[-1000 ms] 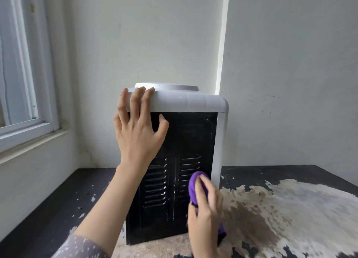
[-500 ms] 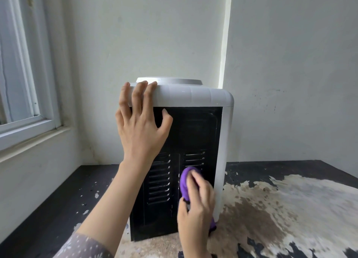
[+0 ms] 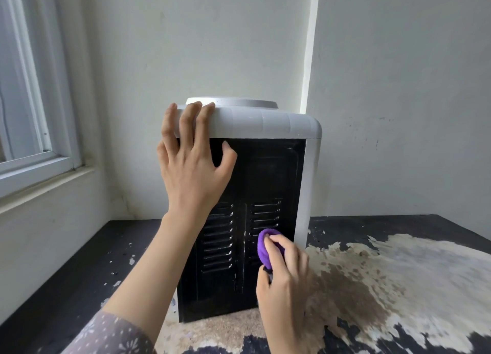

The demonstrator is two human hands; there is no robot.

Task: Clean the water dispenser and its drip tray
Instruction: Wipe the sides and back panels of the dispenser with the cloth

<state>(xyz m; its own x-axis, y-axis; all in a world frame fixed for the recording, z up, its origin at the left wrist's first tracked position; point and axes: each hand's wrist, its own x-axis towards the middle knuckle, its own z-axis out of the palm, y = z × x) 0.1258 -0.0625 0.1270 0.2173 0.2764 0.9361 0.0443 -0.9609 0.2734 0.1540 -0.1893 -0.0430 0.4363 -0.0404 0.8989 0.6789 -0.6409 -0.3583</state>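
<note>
The water dispenser [image 3: 265, 130] stands on the table with its black vented back panel [image 3: 273, 173] facing me and its white top above. My left hand [image 3: 191, 165] rests flat against the upper left of the dispenser, fingers straight and reaching over the white top edge. My right hand [image 3: 285, 276] grips a purple cloth [image 3: 264, 247] and presses it onto the lower right vent slots of the back panel. The drip tray is out of sight.
The dispenser sits on a worn black table [image 3: 398, 287] with large patches of peeled paint. A window [image 3: 29, 130] and its sill are on the left. Plain white walls meet in a corner behind the dispenser.
My right hand has slid the purple cloth leftwards and slightly up across the lower vents. My left hand has stayed pressed on the dispenser's upper left.
</note>
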